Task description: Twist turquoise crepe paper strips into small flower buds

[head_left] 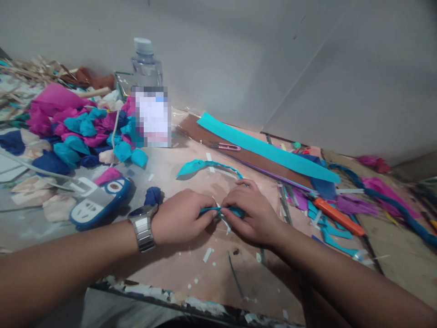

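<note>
Turquoise, thin, crinkly mat'l (paper or cloth, can't tell): a narrow strip (pixel 238 211) is b/w the L hand (pixel 184 216) and R hand (pixel 252 212), over the worn peach board (pixel 164 273). It's squeezed to a slim cord at the L thumb, wider and darker by the R fingers. L grasps it, thumb pressed vs. index; R pinches it right alongside, the 2 sets of fingertips nearly meeting. Silver watch (pixel 144 234) on L wrist.

Taking the hands as clock centre: at approx. 11 o'clock a leaf-ended piece (pixel 191 168), same colour, lies on the board; its broad, pointed end faces 10 and its thin, twisted stem arcs over to the R fingers at 1. Can't tell if it joins the held strip: R hand hides that bit.

At 12, pink snips (pixel 229 147); at 1, a long flat turquoise band (pixel 269 148) lying over a brown sheet (pixel 193 127). At 3, orange cutter (pixel 337 216) amid turquoise + purple offcuts (pixel 341 246). At 9, navy scrap (pixel 153 196), then a blue-and-white power strip (pixel 102 200). At 10, a heap of crumpled pieces (pixel 82 124), magenta, turquoise, navy + cream. At 11, farther back, a pixelated phone-like panel (pixel 152 118) in front of a clear bottle (pixel 146 68) w/ white cap.
</note>
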Demonstrator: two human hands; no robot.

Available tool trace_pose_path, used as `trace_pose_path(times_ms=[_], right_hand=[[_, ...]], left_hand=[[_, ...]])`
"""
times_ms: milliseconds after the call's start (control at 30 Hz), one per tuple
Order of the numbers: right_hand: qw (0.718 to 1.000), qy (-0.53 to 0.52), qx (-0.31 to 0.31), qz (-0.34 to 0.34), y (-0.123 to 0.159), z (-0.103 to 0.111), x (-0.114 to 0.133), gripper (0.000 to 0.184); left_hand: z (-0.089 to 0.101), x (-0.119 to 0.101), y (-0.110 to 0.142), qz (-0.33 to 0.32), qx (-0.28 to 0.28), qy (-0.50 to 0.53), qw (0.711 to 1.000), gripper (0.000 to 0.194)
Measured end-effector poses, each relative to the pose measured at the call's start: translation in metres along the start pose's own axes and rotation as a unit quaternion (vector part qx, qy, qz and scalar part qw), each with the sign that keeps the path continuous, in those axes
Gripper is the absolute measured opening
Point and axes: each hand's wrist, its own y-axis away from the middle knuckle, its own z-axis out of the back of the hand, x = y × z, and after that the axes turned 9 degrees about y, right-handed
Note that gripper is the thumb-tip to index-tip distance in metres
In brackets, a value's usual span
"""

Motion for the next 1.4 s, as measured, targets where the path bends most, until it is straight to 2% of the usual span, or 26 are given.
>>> trace_pose_path(times_ms=[233,600,767,833,1033,1200,1400], right_hand=[[1.0,-0.007,0.006,0.025,0.0007,0.0005,0.0018,0.006],[0.999,0.0,-0.017,0.042,-0.0007,0.001,0.0019,0.009],[0.998,0.008,-0.034,0.054,-0.001,0.002,0.0015,0.011],[0.998,0.008,-0.037,0.053,-0.0009,0.0023,0.0018,0.012],[0.998,-0.003,-0.044,0.042,-0.0004,0.0022,0.0034,0.012],[0.998,-0.004,-0.05,0.026,-0.0011,0.0015,0.0032,0.009],[0.999,-0.005,-0.044,0.006,-0.0014,-0.0001,0.0019,0.004]], left_hand=[[0.0004,-0.0006,0.0005,0.015,0.011,0.094,0.995,0.029],[-0.0056,0.0034,-0.0015,0.109,0.057,0.281,0.952,0.015],[-0.0034,-0.0009,-0.0023,0.132,0.078,0.366,0.918,0.038],[-0.004,-0.0001,-0.0029,0.138,0.075,0.378,0.912,0.038],[-0.0069,0.0038,-0.0032,0.12,0.054,0.341,0.931,0.03],[-0.0035,0.0019,-0.0008,0.048,0.001,0.195,0.98,0.028],[-0.0009,-0.0009,-0.0002,0.014,-0.041,0.054,0.998,0.025]])
